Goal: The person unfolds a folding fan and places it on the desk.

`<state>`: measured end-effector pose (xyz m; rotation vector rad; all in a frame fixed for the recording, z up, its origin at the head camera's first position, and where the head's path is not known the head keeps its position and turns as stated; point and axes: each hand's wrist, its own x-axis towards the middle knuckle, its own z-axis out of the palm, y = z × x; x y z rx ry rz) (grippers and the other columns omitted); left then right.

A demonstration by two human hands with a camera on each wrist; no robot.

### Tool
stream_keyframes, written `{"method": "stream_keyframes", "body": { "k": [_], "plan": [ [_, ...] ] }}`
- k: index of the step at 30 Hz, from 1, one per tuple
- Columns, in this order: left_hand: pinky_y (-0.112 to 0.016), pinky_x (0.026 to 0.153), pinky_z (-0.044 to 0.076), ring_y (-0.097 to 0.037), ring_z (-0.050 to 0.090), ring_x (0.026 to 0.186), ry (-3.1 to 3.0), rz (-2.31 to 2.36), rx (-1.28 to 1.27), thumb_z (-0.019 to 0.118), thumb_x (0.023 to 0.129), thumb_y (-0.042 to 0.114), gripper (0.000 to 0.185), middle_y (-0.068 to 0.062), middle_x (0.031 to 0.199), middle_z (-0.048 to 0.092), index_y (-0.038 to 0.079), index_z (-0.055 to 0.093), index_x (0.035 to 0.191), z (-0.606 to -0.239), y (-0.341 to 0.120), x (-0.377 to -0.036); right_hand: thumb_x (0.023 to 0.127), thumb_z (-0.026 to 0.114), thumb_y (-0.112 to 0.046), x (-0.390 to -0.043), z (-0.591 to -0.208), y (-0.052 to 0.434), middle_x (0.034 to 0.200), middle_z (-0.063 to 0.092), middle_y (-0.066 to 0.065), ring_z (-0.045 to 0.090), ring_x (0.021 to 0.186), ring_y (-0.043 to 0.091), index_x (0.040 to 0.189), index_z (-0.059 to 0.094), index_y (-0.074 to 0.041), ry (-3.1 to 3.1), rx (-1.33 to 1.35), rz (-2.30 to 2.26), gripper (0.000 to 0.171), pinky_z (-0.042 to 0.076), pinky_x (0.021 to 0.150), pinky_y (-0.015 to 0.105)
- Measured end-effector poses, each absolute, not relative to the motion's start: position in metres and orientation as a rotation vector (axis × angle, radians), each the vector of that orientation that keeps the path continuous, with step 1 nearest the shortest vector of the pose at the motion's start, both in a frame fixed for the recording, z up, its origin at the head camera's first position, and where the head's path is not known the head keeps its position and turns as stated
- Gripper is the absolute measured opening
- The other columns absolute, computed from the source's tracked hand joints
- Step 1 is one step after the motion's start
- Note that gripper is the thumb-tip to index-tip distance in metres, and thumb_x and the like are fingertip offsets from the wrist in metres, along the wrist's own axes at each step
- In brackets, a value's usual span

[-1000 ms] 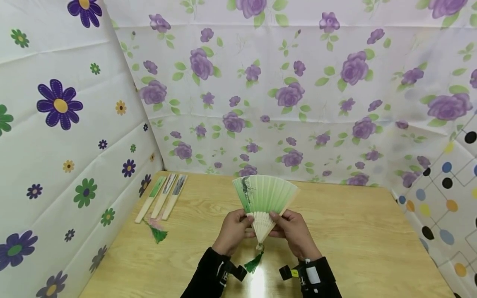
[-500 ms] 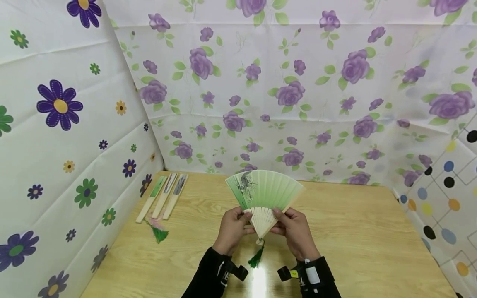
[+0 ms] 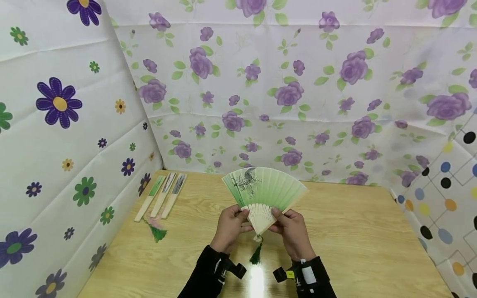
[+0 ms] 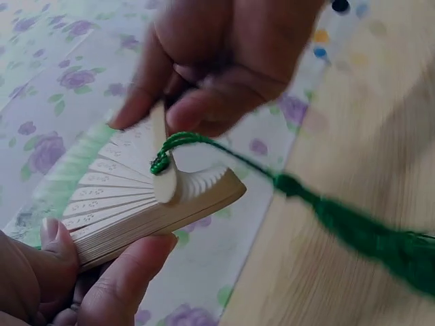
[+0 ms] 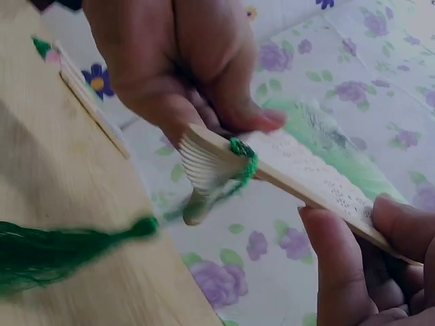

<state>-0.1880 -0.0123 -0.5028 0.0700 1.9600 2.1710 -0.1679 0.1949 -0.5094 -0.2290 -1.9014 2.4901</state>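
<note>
A green folding fan point(image 3: 266, 188) with a dark tree print and pale pierced ribs is spread above the table, its pivot end toward the person. My left hand point(image 3: 228, 227) pinches its left edge between thumb and fingers. On the right edge, my right hand point(image 3: 294, 231) pinches the ribs, thumb on the front face. From the pivot hangs a dark green tassel point(image 3: 256, 253). In the left wrist view, part of the ribs point(image 4: 129, 224) is still stacked together by the left hand, while the others fan out.
Three folded fans point(image 3: 160, 196) lie side by side at the table's left, with pink and green tassels point(image 3: 158, 232) near their lower ends. The wooden table point(image 3: 357, 240) meets flower-printed cloth point(image 3: 231, 82) at the back and sides.
The fan has spread wider, its left edge swinging left and its right edge right, so more of the tree print shows. Its tassel has swung and hangs a little higher.
</note>
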Motion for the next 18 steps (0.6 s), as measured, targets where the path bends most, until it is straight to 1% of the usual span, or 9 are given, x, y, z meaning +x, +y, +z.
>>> {"method": "stream_keyframes", "body": {
  "k": [4, 9, 14, 18],
  "plan": [
    [-0.037, 0.088, 0.074, -0.016, 0.076, 0.100, 1.982, 2.159, 0.086, 0.056, 0.121, 0.008, 0.020, -0.017, 0.111, 0.072, -0.008, 0.067, 0.119, -0.5014, -0.0137, -0.1892, 0.116, 0.070, -0.016, -0.1683, -0.5103, 0.1945, 0.103, 0.081, 0.004, 0.081, 0.082, 0.013, 0.130, 0.077, 0.010, -1.914, -0.216, 2.499, 0.031, 0.072, 0.080, 0.027],
    [-0.034, 0.084, 0.073, -0.015, 0.077, 0.098, 1.981, 2.143, 0.097, 0.058, 0.120, 0.009, 0.021, -0.021, 0.114, 0.077, -0.010, 0.069, 0.121, -0.4996, -0.0127, -0.1893, 0.114, 0.072, -0.014, -0.1693, -0.5088, 0.2008, 0.108, 0.079, 0.003, 0.082, 0.087, 0.014, 0.133, 0.075, 0.013, -2.004, -0.143, 2.509, 0.033, 0.072, 0.084, 0.028],
    [-0.037, 0.088, 0.074, -0.016, 0.078, 0.097, 1.954, 2.163, 0.085, 0.057, 0.120, 0.009, 0.021, -0.020, 0.114, 0.075, -0.009, 0.067, 0.120, -0.5004, -0.0144, -0.1885, 0.115, 0.069, -0.012, -0.1696, -0.5097, 0.1989, 0.105, 0.080, 0.004, 0.082, 0.085, 0.014, 0.128, 0.077, 0.012, -1.942, -0.159, 2.515, 0.028, 0.072, 0.081, 0.026],
    [-0.038, 0.091, 0.073, -0.016, 0.077, 0.099, 1.930, 2.192, 0.058, 0.054, 0.121, 0.009, 0.023, -0.016, 0.115, 0.071, -0.009, 0.067, 0.127, -0.5010, -0.0176, -0.1895, 0.115, 0.070, -0.013, -0.1689, -0.5108, 0.1925, 0.100, 0.081, 0.003, 0.082, 0.082, 0.012, 0.125, 0.080, 0.008, -1.867, -0.199, 2.519, 0.025, 0.071, 0.080, 0.025]
  ]
}}
